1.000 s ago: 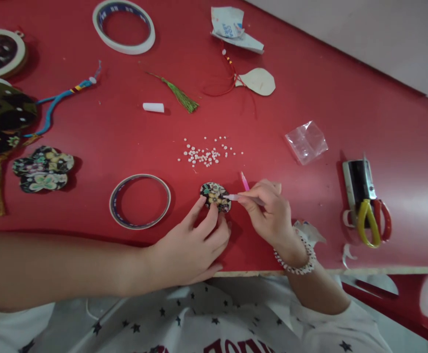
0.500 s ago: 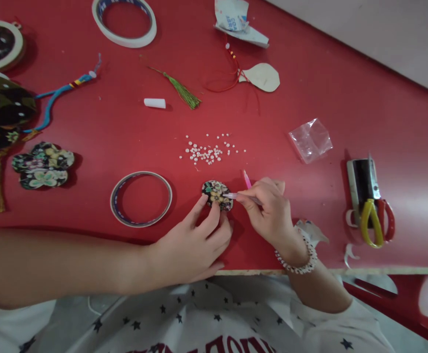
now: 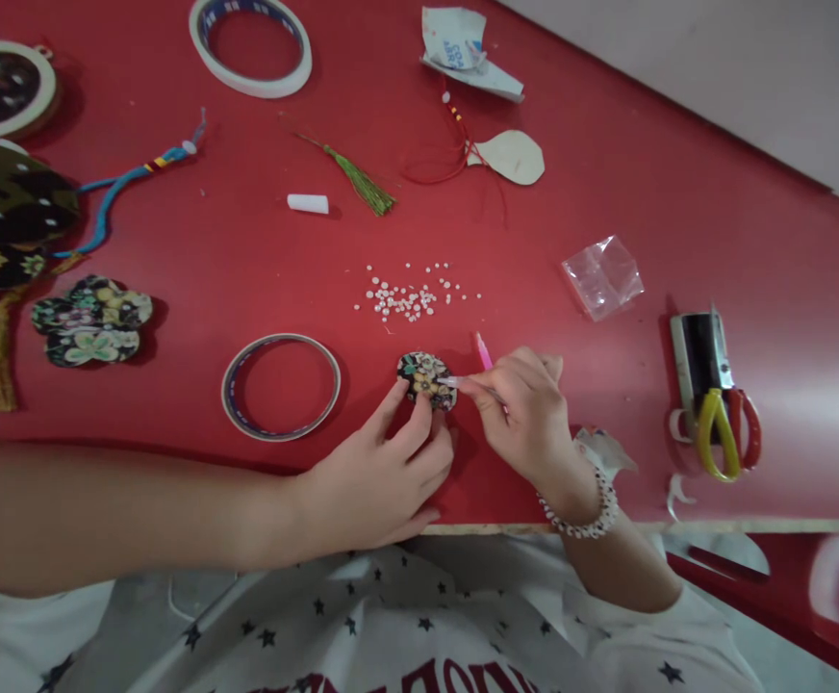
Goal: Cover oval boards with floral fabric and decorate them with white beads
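Observation:
A small floral fabric-covered piece [image 3: 425, 373], dark with yellow and green flowers, lies near the table's front edge. My left hand [image 3: 397, 462] grips its left and lower edge with the fingertips. In my right hand [image 3: 524, 409] is a thin pen-like tool [image 3: 454, 382] with a pale tip, which meets the piece's right side. The tool's far end is mostly hidden by my fingers. Beside that hand a pink pointed stick [image 3: 483, 351] shows partly. Just beyond the piece, many tiny white beads [image 3: 405, 300] are scattered.
Left of my hands lies a tape roll [image 3: 229, 393]; another tape roll [image 3: 304, 72] is farther back. A flower-shaped fabric piece [image 3: 92, 322], green tassel [image 3: 362, 181], white cap [image 3: 308, 203] and clear plastic bag [image 3: 602, 277] lie around. Scissors [image 3: 717, 433] rest at right.
The view has shifted slightly, so the surroundings sit a little differently in the picture. Both hands keep their hold, and the tool's tip stays at the piece's right side.

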`<state>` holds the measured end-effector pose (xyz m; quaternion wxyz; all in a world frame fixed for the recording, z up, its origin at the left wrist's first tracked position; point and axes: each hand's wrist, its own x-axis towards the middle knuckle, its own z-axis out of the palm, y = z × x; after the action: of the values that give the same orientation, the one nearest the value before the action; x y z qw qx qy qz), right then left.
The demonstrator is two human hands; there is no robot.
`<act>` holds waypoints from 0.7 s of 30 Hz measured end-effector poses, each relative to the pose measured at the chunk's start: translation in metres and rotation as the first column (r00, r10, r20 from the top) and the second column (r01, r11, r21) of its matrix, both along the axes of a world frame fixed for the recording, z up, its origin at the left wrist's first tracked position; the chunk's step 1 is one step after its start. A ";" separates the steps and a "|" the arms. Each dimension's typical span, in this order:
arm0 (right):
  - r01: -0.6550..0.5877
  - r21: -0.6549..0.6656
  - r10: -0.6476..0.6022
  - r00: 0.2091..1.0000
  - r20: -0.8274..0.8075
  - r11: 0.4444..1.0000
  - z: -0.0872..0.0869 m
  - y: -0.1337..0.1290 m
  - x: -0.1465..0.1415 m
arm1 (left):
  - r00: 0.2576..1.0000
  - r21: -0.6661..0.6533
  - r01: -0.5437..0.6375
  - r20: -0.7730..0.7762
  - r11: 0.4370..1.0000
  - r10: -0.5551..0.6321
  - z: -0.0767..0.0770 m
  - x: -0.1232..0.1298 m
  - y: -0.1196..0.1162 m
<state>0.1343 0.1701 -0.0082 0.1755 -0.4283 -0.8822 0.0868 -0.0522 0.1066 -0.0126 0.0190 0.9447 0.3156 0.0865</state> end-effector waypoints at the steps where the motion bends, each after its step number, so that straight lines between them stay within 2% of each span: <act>1: -0.001 0.005 0.001 1.000 0.010 1.000 0.000 0.000 0.000 | 1.000 -0.005 -0.012 -0.006 1.000 0.012 0.000 0.000 0.000; 7: -0.019 0.027 0.017 0.997 0.072 0.999 0.004 0.001 0.001 | 1.000 -0.004 0.016 -0.006 1.000 -0.016 -0.001 0.000 -0.001; 10: -0.045 0.063 0.036 0.990 0.136 0.997 0.010 0.002 0.000 | 1.000 -0.011 -0.019 -0.012 1.000 0.019 -0.002 0.001 -0.002; 17: -0.201 0.076 0.158 0.909 0.385 0.977 0.039 0.007 -0.018 | 1.000 0.004 0.019 0.011 1.000 -0.019 -0.003 0.000 -0.001; 21: -0.252 0.065 0.203 0.886 0.417 0.966 0.051 0.009 -0.021 | 1.000 0.003 0.017 0.021 1.000 -0.017 -0.004 -0.001 0.000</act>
<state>0.1135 0.1791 0.0428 0.0016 -0.3194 -0.9469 -0.0362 -0.0530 0.1064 -0.0164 0.0217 0.9465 0.3071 0.0966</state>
